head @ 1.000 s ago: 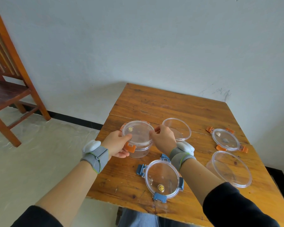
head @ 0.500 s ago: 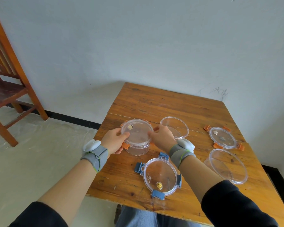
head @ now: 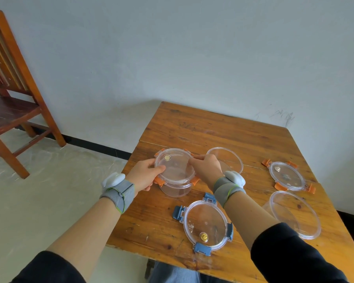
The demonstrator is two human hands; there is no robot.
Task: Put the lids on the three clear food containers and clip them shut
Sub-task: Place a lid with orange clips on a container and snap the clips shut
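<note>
A clear round container stands near the table's left edge with an orange-clipped lid resting on it. My left hand grips the lid's left rim, thumb on top. My right hand presses the lid's right rim. A second clear container sits open just behind my right hand. A third, larger open container stands at the right. A blue-clipped lid lies flat at the front. Another orange-clipped lid lies at the right.
The wooden table has its left edge close to the held container and its front edge just below the blue-clipped lid. A wooden chair stands on the floor at the far left. A white wall runs behind the table.
Both hands stay on the orange-clipped lid atop the container. My left thumb has slid further onto the lid's top. The near orange clips still stick out.
</note>
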